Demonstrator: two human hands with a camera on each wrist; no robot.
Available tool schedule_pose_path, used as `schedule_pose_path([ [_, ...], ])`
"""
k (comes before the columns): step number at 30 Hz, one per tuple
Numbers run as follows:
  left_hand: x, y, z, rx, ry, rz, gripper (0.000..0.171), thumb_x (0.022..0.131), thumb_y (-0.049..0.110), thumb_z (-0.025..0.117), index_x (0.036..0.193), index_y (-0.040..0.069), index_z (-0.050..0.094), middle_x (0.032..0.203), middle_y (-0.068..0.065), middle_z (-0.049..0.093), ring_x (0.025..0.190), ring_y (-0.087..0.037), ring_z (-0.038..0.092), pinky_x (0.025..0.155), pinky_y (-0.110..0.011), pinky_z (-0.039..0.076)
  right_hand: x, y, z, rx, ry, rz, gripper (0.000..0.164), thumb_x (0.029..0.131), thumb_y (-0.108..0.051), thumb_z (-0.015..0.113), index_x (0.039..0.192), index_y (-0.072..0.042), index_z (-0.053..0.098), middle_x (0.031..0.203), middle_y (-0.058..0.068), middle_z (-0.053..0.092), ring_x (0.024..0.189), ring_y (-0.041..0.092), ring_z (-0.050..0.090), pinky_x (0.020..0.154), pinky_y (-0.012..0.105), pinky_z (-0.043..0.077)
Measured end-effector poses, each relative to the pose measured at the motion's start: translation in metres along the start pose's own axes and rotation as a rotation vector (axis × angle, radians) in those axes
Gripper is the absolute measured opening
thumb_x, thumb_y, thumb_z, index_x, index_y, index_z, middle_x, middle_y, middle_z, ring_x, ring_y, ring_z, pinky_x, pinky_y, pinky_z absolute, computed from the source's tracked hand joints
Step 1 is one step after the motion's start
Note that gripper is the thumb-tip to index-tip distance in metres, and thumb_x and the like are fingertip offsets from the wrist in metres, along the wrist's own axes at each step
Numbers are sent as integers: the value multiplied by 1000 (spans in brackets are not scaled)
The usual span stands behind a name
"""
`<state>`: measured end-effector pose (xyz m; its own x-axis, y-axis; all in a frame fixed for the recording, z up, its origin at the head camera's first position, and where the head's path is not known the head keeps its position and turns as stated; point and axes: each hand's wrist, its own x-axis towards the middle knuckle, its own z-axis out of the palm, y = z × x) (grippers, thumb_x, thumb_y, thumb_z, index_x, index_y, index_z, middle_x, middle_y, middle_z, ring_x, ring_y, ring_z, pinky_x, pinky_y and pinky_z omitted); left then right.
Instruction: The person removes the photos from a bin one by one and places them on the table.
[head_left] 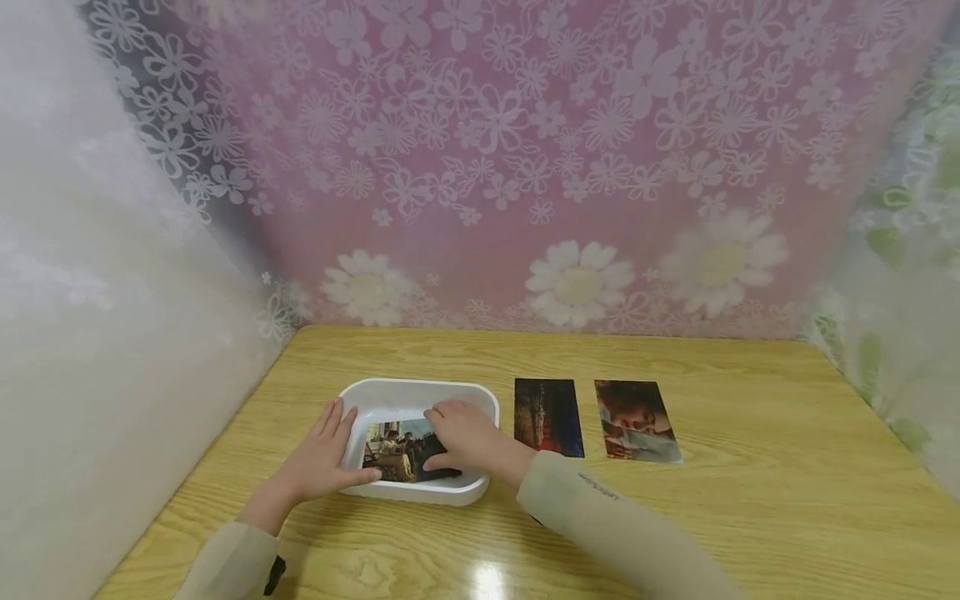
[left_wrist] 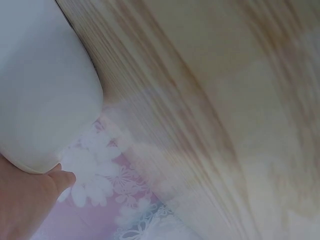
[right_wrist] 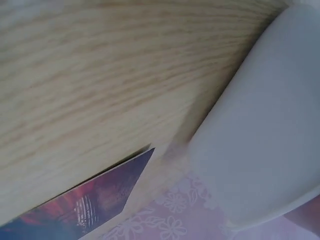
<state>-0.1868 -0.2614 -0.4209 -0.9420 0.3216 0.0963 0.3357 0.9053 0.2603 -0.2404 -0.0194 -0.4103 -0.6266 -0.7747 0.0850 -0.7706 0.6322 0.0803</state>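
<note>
A white plastic basin (head_left: pixel 420 493) stands on the table, with a picture card (head_left: pixel 397 454) lying in it that shows a painted scene of several figures. My left hand (head_left: pixel 318 458) rests on the basin's left front corner, fingers along the left rim and thumb on the front rim. The right hand (head_left: pixel 468 437) reaches over the basin's right side, thumb and fingers spread apart above the card's right end, which they partly cover. In the left wrist view, part of the left hand (left_wrist: pixel 35 195) shows at the basin's rim.
Two more picture cards lie side by side to the right of the basin: a dark one (head_left: pixel 548 417) and one with a face (head_left: pixel 637 421). The wooden table (head_left: pixel 757 483) meets a pink flowered backdrop (head_left: pixel 480 267) behind and pale hangings on both sides.
</note>
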Motion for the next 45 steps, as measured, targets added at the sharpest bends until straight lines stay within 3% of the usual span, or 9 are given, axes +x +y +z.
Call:
schedule_pose_path([
  [10, -1, 1, -1, 0, 3, -2, 103, 73, 62, 56, 136, -10, 18, 140, -31, 4, 129, -42, 2, 99, -54, 14, 4, -3, 6, -104, -143, 34, 89, 70, -70, 47, 131, -6, 39, 122, 7, 45, 113, 19, 41, 95, 32, 31],
  [20, -1, 2, -4, 0, -2, -2, 104, 72, 63, 55, 136, -10, 18, 140, -32, 4, 129, -42, 1, 99, -55, 14, 5, -1, 11, -67, -253, 79, 96, 68, -70, 50, 138, -6, 29, 136, 11, 33, 125, 23, 29, 99, 37, 27],
  [33, -2, 1, -4, 2, -4, -6, 105, 71, 64, 55, 137, -10, 18, 141, -31, 3, 129, -42, 0, 100, -53, 14, 9, -1, 9, 45, -346, 130, 97, 66, -65, 59, 139, -9, 27, 139, 7, 31, 126, 20, 28, 99, 42, 25],
  [45, -1, -1, -1, 47, -16, 7, 103, 74, 64, 52, 137, -10, 18, 141, -31, 3, 129, -41, 0, 101, -52, 11, 9, -4, 5, -14, -348, 175, 92, 62, -69, 59, 132, -13, 38, 125, 3, 43, 114, 17, 40, 87, 40, 36],
])
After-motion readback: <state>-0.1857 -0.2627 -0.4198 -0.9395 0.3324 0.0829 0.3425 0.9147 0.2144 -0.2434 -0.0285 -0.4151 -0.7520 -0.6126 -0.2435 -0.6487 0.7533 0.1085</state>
